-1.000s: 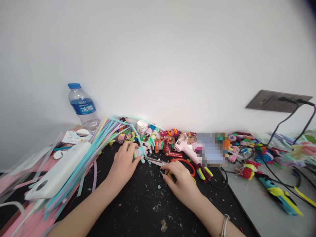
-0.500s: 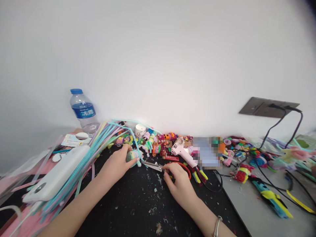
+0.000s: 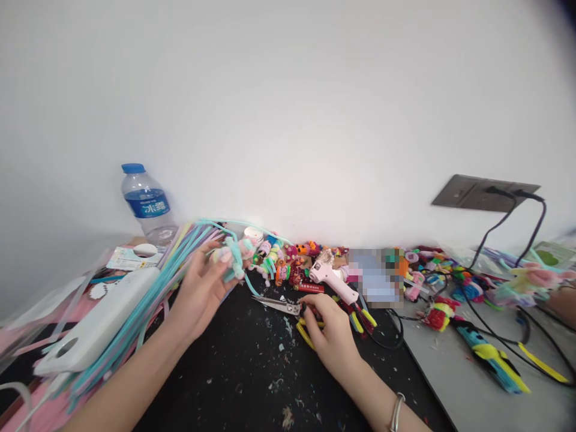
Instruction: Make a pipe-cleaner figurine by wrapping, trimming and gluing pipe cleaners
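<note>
My left hand (image 3: 200, 288) is closed on a fuzzy pastel pipe-cleaner figure (image 3: 234, 255), mostly mint with pink and yellow parts, raised a little over the mat. From this figure a light-blue pipe cleaner (image 3: 252, 285) hangs down towards the scissors. My right hand (image 3: 328, 324) has its fingers wrapped round the handles of the scissors (image 3: 281, 305), whose metal blades point left, close to the hanging pipe cleaner. Whether the blades touch it I cannot tell. Part of a yellow handle shows beneath my fingers.
A pink glue gun (image 3: 335, 282) lies behind my right hand. Several small fuzzy figures (image 3: 288, 270) line the wall. At left are pipe cleaners (image 3: 121, 330), a white power bank (image 3: 96, 324) and a water bottle (image 3: 146, 204). Another person's hand (image 3: 564, 303) shows at far right.
My left hand has lifted the figure up and to the left and turned it over. The scissors' blades have opened slightly; my right hand stays nearly in place.
</note>
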The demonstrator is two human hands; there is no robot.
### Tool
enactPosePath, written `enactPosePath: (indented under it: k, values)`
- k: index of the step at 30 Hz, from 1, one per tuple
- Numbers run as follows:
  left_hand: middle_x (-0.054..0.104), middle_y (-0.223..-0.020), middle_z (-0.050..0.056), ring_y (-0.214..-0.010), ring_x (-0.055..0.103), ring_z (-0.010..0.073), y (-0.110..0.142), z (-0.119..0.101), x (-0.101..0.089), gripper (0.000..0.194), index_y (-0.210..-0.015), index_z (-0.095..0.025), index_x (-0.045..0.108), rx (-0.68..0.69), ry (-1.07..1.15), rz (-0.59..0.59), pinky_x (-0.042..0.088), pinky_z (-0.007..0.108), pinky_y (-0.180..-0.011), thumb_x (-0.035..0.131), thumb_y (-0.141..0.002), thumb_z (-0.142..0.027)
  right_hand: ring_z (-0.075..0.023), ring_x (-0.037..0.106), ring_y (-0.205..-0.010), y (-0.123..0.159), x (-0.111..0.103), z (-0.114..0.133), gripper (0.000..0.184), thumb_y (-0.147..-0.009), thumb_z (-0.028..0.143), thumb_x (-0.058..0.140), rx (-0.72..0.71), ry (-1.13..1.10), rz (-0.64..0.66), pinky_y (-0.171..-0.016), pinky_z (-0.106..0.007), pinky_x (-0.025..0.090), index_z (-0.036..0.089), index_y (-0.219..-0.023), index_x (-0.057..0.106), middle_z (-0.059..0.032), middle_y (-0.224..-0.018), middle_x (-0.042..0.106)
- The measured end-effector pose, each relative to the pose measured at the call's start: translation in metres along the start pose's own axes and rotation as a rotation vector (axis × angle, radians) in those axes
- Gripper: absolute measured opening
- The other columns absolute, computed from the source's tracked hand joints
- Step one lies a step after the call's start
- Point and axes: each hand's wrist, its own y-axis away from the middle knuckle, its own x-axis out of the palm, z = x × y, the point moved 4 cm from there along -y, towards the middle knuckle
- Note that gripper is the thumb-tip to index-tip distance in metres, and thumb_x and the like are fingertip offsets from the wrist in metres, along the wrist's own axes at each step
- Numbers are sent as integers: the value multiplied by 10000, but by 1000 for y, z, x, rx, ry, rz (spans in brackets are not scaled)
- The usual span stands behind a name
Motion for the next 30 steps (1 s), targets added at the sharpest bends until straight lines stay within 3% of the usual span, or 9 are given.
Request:
enactPosePath:
  k: [5, 8, 12, 15, 19, 23, 26, 28, 30]
  values:
    - [603, -945, -13, -722, 607, 89, 12, 36, 19, 182, -1033, -281, 516, -400, 291, 100, 539, 227, -682, 528, -856, -242, -230, 522, -937, -8, -25, -2, 189, -856, 160, 435, -34, 221, -127, -815, -373, 411, 190, -1004, 549, -77, -969, 601]
    - [604, -879, 5, -724, 599, 93, 21, 49, 27, 116, -941, -235, 546, -582, 425, 80, 535, 223, -690, 446, -904, -281, -301, 468, -1025, -12, -41, -14, 327, -806, 187, 482, 85, 498, -257, -824, -442, 381, 174, -1133, 502, -129, -1137, 544]
    - [591, -815, 32, -628, 563, 73, 28, 52, 35, 239, -933, -189, 572, -764, 540, 74, 517, 160, -591, 372, -932, -320, -329, 489, -1011, -15, -42, -39, 454, -766, 221, 516, 290, 634, -126, -761, -432, 396, 134, -1208, 459, -171, -1173, 515]
    - [552, -725, 30, -588, 551, 68, 30, 55, 35, 268, -897, -163, 579, -830, 552, 76, 506, 137, -534, 332, -939, -258, -309, 511, -1012, -16, -37, -51, 458, -766, 206, 490, 320, 595, -3, -775, -410, 400, 127, -1215, 447, -153, -1137, 552]
    - [502, -655, 20, -539, 525, 59, 31, 61, 34, 326, -823, -121, 585, -894, 521, 119, 510, 137, -528, 309, -944, -246, -293, 525, -1049, -19, -37, -57, 470, -742, 187, 481, 316, 559, 3, -803, -411, 400, 147, -1209, 449, -131, -1162, 572]
    - [570, -777, 56, -624, 572, 85, 30, 61, 32, 345, -920, -134, 603, -897, 488, 189, 533, 175, -599, 351, -930, -370, -272, 578, -985, -21, -42, -58, 446, -745, 195, 475, 275, 514, -49, -818, -398, 410, 158, -1189, 508, -112, -1111, 626]
    - [605, -869, 88, -669, 584, 104, 29, 55, 32, 539, -987, -132, 602, -849, 532, 267, 543, 204, -653, 353, -859, -592, -245, 612, -884, -20, -48, -58, 458, -749, 209, 471, 295, 418, -124, -772, -358, 440, 172, -1201, 533, -95, -1047, 657]
    - [614, -862, 88, -683, 591, 112, 29, 52, 31, 637, -1006, -127, 596, -817, 580, 265, 547, 212, -671, 337, -809, -674, -224, 619, -807, -20, -52, -57, 468, -741, 225, 486, 338, 340, -200, -730, -331, 458, 174, -1202, 545, -83, -996, 669]
    - [620, -854, 75, -689, 603, 109, 29, 53, 28, 569, -1015, -141, 582, -804, 587, 213, 550, 206, -666, 376, -825, -635, -214, 615, -773, -19, -56, -54, 457, -738, 246, 509, 378, 266, -293, -706, -315, 466, 175, -1186, 564, -73, -969, 671]
